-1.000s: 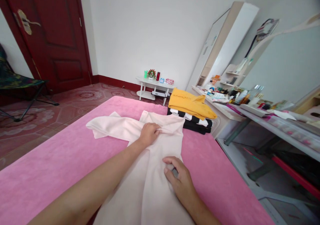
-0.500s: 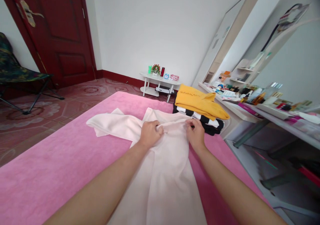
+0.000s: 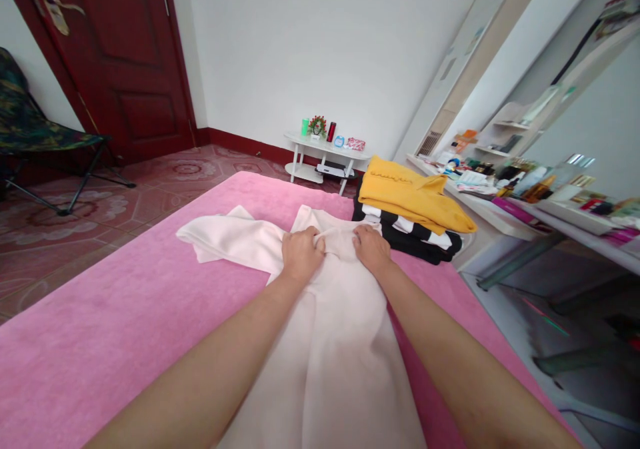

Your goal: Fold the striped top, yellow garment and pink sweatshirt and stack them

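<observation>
A pale pink garment point(image 3: 330, 342) lies spread lengthwise on a pink blanket point(image 3: 125, 316), one sleeve point(image 3: 230, 242) stretched out to the left. My left hand point(image 3: 301, 254) is closed on a fold of cloth near the garment's top edge. My right hand point(image 3: 371, 248) sits just to its right, fingers curled and pinching the same top part. Both forearms reach forward over the garment's body.
A stack of folded clothes, yellow point(image 3: 413, 196) on top of black and white ones point(image 3: 410, 236), lies at the blanket's far right. A cluttered dressing table point(image 3: 525, 209) runs along the right. A small white side table point(image 3: 325, 156), a red door point(image 3: 110, 62) and a folding chair point(image 3: 40, 142) stand behind.
My right hand left the garment's middle and moved up to the top edge, then slid left toward my left hand. My left hand kept its grip in place.
</observation>
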A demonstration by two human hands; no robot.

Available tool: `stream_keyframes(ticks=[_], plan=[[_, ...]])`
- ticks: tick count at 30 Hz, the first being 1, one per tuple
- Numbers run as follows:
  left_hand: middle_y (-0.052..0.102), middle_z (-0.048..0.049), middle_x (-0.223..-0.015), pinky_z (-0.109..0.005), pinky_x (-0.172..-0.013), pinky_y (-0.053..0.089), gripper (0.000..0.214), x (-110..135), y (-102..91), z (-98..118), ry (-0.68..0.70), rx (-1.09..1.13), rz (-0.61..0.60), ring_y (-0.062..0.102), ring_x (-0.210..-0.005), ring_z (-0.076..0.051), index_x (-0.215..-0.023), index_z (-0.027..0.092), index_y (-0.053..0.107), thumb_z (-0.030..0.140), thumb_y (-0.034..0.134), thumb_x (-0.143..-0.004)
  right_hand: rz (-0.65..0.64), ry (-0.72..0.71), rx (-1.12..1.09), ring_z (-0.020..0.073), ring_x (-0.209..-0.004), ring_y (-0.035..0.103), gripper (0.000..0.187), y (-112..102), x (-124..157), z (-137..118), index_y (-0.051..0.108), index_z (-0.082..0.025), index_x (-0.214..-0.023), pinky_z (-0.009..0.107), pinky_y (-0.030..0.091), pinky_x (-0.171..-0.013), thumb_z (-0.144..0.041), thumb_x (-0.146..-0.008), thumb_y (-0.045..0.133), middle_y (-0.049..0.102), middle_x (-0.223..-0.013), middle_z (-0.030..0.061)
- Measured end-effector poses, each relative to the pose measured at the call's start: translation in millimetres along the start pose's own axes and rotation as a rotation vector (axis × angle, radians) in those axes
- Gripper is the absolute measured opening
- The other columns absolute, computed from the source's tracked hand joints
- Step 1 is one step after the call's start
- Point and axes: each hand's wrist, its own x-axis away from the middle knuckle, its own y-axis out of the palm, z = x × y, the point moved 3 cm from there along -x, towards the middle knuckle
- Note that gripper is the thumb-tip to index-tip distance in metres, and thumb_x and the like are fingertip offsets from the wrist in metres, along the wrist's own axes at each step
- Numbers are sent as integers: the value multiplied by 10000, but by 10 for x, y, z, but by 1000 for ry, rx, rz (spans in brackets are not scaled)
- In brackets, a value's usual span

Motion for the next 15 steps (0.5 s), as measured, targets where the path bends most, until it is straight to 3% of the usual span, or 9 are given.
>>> stream_keyframes(ticks=[3,5,7,9,13,15], plan=[[637,-83,-1048,-405,-855,373,263,23,-69,25,111,59,92,567,-996,-263,-1057,216,605,214,514,-810,-57,-4,-24,251,-1037,555,241,10,-3,-33,635,-209,-1032,322,435,-784,-258,-832,510,606,-1124,95],[589,-84,-1160,-402,-905,367,300,67,-114,93,289,119,111,524,-1078,-255,-1096,213,597,178,508,-812,-72,7,-49,237,-999,580,221,-44,5,-11,657,-230,-984,306,440,-768,-267,-797,548,633,-1090,71],[602,-71,-1135,-372,-928,375,246,129,-105,176,504,181,15,531,-1064,-229,-1052,209,624,205,483,-851,-57,44,-72,213,-945,605,216,-124,47,67,656,-246,-966,289,444,-743,-273,-801,519,659,-1031,45],[634,-67,-1059,-350,-942,383,236,179,-43,222,611,193,-120,558,-1015,-212,-995,203,653,272,452,-895,46,139,-177,187,-883,618,236,-213,161,205,635,-236,-973,274,447,-719,-257,-816,460,674,-962,34],[601,-103,-1191,-350,-1025,329,363,178,118,194,476,92,-228,515,-1141,-221,-1158,181,610,358,382,-938,289,249,-579,155,-726,606,170,-316,691,457,580,-190,-891,253,449,-670,-246,-761,485,659,-812,22],[568,-103,-1252,-344,-1045,309,387,166,164,184,436,60,-254,484,-1188,-216,-1226,183,568,352,363,-945,265,205,-653,144,-657,581,106,-342,1041,464,561,-193,-814,247,438,-633,-259,-748,510,629,-741,3]])
